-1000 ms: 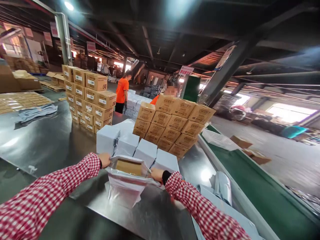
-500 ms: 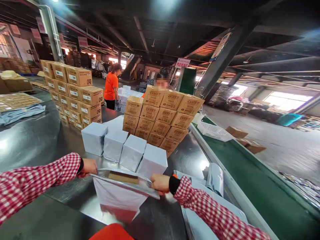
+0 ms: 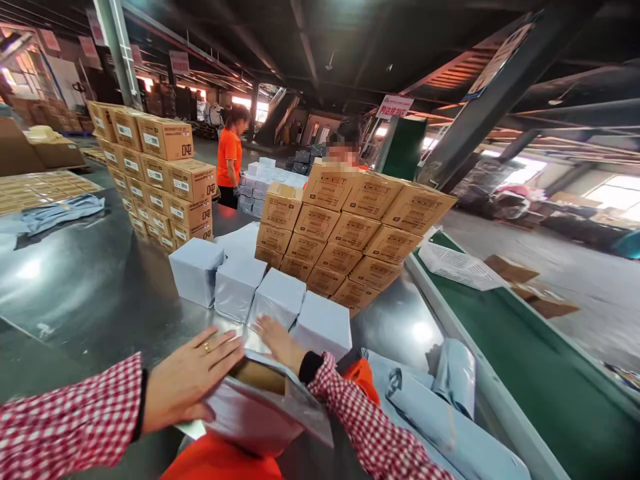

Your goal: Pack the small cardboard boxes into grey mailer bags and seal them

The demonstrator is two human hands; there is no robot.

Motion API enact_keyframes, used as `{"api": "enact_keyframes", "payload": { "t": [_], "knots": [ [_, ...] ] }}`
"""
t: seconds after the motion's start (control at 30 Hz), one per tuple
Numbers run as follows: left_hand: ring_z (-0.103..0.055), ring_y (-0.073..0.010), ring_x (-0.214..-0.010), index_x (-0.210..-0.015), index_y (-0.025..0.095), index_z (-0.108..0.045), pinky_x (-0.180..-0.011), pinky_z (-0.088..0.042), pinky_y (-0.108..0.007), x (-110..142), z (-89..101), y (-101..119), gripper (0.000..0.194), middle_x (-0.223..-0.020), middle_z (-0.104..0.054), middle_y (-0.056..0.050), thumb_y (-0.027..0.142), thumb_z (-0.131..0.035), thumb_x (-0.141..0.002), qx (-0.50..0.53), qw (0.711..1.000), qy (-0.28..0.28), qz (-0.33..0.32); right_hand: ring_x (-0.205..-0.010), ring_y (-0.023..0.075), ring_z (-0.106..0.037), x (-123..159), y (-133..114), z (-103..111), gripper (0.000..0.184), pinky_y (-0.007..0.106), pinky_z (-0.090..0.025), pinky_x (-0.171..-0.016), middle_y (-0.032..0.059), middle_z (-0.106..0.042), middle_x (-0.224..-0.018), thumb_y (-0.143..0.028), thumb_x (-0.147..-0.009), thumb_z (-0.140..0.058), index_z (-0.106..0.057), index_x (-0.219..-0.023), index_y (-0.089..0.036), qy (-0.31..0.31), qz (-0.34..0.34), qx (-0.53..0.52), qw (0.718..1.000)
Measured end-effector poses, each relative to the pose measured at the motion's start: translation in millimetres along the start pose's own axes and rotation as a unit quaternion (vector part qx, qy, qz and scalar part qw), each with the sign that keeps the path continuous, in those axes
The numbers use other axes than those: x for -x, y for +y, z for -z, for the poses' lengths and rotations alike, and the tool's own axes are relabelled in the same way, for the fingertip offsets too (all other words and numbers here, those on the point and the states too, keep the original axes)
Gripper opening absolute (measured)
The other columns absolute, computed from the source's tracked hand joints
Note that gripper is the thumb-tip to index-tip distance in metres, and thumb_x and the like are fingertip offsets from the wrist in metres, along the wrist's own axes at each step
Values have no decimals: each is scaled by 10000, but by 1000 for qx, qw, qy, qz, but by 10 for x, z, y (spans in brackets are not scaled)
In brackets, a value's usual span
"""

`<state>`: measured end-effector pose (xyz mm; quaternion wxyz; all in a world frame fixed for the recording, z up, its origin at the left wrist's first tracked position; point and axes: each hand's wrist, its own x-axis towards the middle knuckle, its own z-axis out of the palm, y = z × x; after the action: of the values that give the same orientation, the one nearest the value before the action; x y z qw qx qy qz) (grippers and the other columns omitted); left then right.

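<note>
A grey poly mailer bag (image 3: 260,417) with a brown carton (image 3: 260,377) inside lies tilted at the near edge of the steel table (image 3: 90,293). My left hand (image 3: 187,377) lies flat on the bag's left side, fingers spread, a ring on one finger. My right hand (image 3: 277,340) reaches over the bag's open mouth, fingers stretched forward and flat near its far flap. Just beyond stand several bagged grey parcels (image 3: 235,287) in a row.
Stacks of brown cartons (image 3: 345,233) rise behind the parcels, another stack (image 3: 155,180) at the left. Loose grey bags (image 3: 440,420) lie at my right beside a green conveyor belt (image 3: 525,373). Two people in orange shirts (image 3: 229,157) stand behind the stacks.
Both hands let go of the bag's mouth edges. The left hand moved onto the bag's side, the right reached over its top. The bag came closer and lower.
</note>
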<state>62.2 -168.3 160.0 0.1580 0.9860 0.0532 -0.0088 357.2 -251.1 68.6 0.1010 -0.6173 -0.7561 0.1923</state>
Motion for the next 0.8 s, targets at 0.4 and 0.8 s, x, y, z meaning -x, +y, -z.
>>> {"api": "enact_keyframes", "payload": {
  "t": [0.4, 0.8],
  "knots": [
    [-680, -244, -841, -969, 211, -626, -710, -417, -300, -503, -289, -486, 208, -885, -725, -54, 269, -427, -950, 80, 993, -58, 65, -1422, 243, -438, 97, -75, -175, 397, 437, -367, -1176, 145, -570, -1448, -371, -1043, -404, -683, -1251, -181, -30, 107, -171, 979],
    [-436, -144, -635, -704, 209, -442, -619, -298, -265, -650, -520, -761, 395, -646, -457, 25, 533, -376, -919, 241, 964, -87, 77, -1222, 358, -591, 1356, -324, -413, 879, 472, -462, -1048, 169, -654, -1295, -594, -629, -857, -593, -1370, -203, 191, -145, -434, 869]
  ]
}}
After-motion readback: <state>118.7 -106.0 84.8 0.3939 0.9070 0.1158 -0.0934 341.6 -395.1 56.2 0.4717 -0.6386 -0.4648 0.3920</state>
